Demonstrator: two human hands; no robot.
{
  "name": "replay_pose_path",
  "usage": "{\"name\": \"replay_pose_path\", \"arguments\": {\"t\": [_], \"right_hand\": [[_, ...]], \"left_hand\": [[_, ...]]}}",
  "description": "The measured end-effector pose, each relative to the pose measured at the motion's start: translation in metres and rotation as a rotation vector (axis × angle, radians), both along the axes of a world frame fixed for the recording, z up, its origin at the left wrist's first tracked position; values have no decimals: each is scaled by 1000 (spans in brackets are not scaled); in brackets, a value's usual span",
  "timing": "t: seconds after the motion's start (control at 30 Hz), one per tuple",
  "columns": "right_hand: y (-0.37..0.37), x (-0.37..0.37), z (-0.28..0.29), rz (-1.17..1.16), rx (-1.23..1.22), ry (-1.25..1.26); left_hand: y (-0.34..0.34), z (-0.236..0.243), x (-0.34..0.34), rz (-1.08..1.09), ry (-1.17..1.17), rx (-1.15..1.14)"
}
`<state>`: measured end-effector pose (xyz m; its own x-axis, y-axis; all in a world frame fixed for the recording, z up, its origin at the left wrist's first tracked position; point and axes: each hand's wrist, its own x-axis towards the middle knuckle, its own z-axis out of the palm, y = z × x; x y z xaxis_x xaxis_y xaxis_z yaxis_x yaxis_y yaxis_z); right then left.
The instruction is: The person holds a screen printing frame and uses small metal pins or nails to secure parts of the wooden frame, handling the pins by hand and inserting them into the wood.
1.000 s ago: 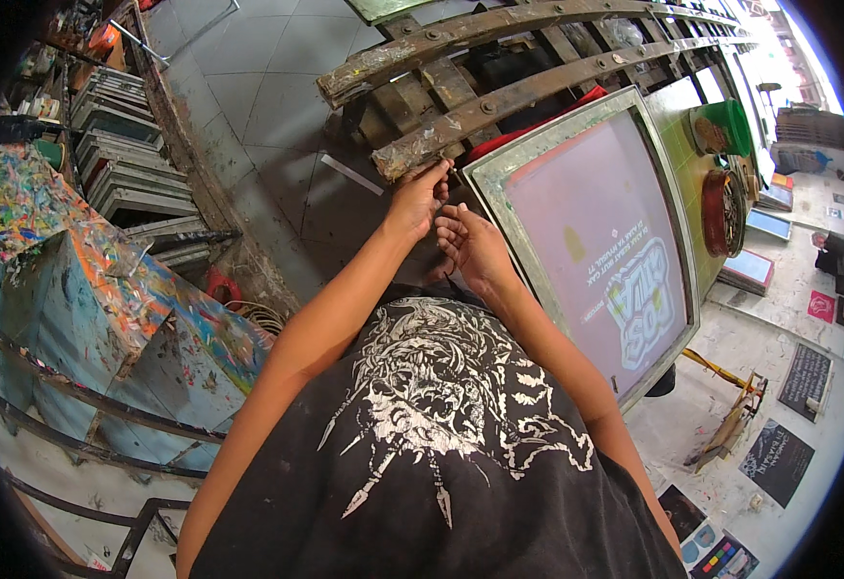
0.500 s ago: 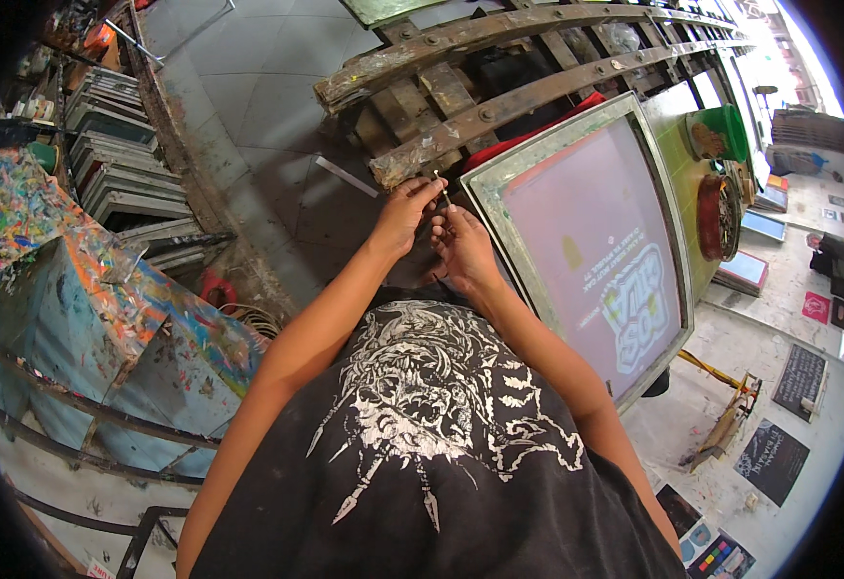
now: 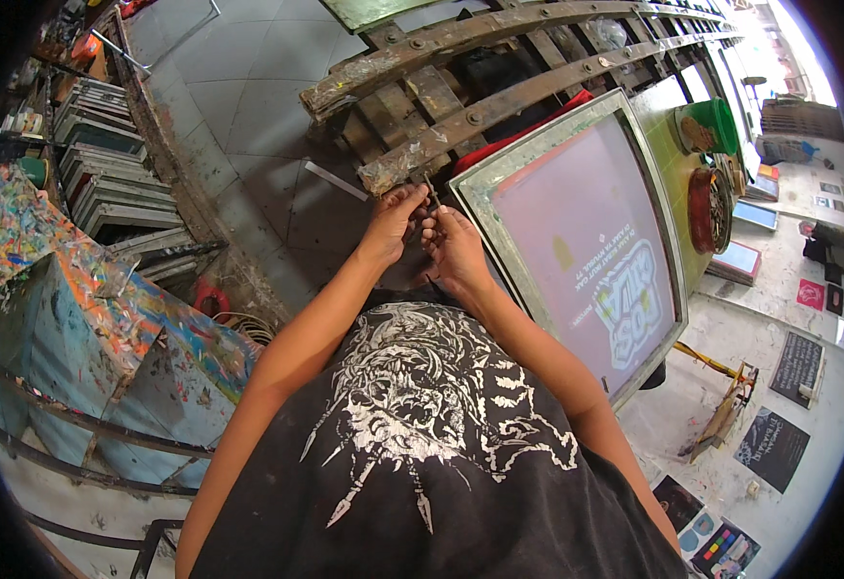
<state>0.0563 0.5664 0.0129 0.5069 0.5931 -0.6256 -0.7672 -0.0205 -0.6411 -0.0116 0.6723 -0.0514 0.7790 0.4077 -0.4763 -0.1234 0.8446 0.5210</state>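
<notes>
My left hand (image 3: pixel 395 227) and my right hand (image 3: pixel 458 251) are close together in front of my shirt, both with bent fingers. Between their fingertips is a small thin rod (image 3: pixel 431 190), dark along its length and pointing away from me. Its exact kind is too small to make out. Thumb and fingers of each hand pinch it. Just beyond my fingertips lies the worn end of a wooden rail (image 3: pixel 393 172). To the right of my right hand stands a framed printing screen (image 3: pixel 576 232) with a pale mesh and a lettered design.
Rails with bolts and crosspieces (image 3: pixel 499 116) run to the far right. A green tub (image 3: pixel 716 127) and a reddish round container (image 3: pixel 704 210) stand beyond the screen. At left are stacked frames (image 3: pixel 103 164) and a paint-splattered blue surface (image 3: pixel 84 289). A white strip (image 3: pixel 337 180) lies on the tiled floor.
The rod's tip, pale and upright above my fingers before, now looks darker and leans differently. My hands have shifted slightly left in the picture, along with the whole scene.
</notes>
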Motion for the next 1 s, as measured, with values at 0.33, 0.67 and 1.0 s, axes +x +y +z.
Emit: {"name": "replay_pose_path", "arguments": {"t": [0.33, 0.67, 1.0], "right_hand": [[2, -1, 3, -15, 1, -8], [4, 0, 4, -5, -8, -3], [-11, 1, 5, 74, -54, 142]], "left_hand": [[-3, 11, -4, 21, 42, 81], [3, 35, 8, -34, 12, -133], [2, 22, 21, -24, 75, -121]]}}
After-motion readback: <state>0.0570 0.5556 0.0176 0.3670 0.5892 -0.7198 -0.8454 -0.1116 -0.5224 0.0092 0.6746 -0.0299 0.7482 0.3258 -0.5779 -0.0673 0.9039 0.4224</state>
